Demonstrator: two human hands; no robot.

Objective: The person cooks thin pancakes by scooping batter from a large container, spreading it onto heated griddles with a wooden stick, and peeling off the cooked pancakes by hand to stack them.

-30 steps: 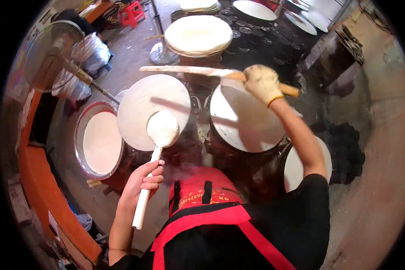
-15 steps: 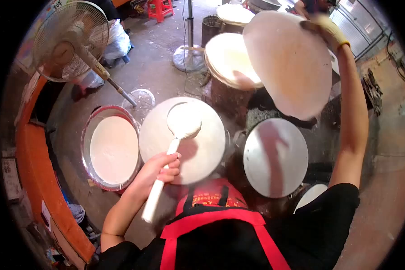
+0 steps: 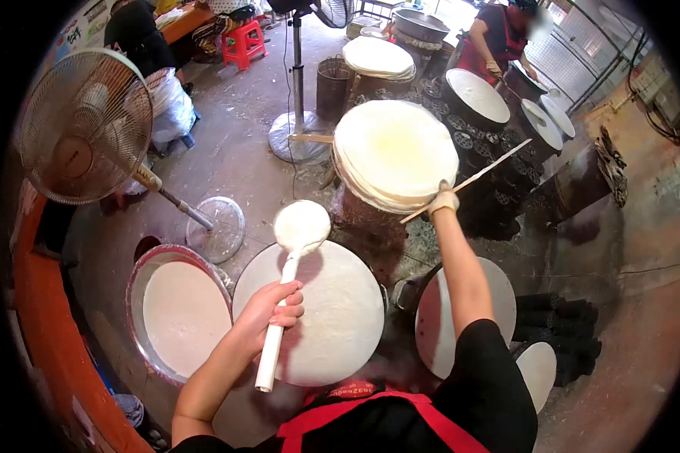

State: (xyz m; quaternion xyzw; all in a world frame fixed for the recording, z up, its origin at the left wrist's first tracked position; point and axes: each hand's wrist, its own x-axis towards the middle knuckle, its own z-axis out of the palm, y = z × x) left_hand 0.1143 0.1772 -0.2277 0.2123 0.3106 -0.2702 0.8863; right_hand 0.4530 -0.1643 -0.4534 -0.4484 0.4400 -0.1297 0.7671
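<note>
My left hand (image 3: 274,309) is closed round the white handle of a ladle (image 3: 302,224), its bowl coated in white batter. The ladle is above a large round pan (image 3: 332,325) covered with a pale layer. At the front edge of a stack of thin round flatbreads (image 3: 397,151) is my right hand (image 3: 444,201), wearing a pale glove. A thin stick (image 3: 495,162) runs through its grip, slanting up to the right. To the left stands a metal tub (image 3: 185,317) of white batter. Under my right arm lies a pale round lid (image 3: 499,283).
A standing fan (image 3: 75,151) is at the left, and a second fan pole (image 3: 298,83) stands ahead. Another flatbread stack (image 3: 378,57) is further back. A co-worker (image 3: 499,38) bends over round pans at the far right. Dark cylinders (image 3: 559,332) lie on the floor.
The large flatbread hanging from my right hand is no longer in the air; that hand has come down and left to the stack's edge. The view has shifted, and the ladle stays in my left hand.
</note>
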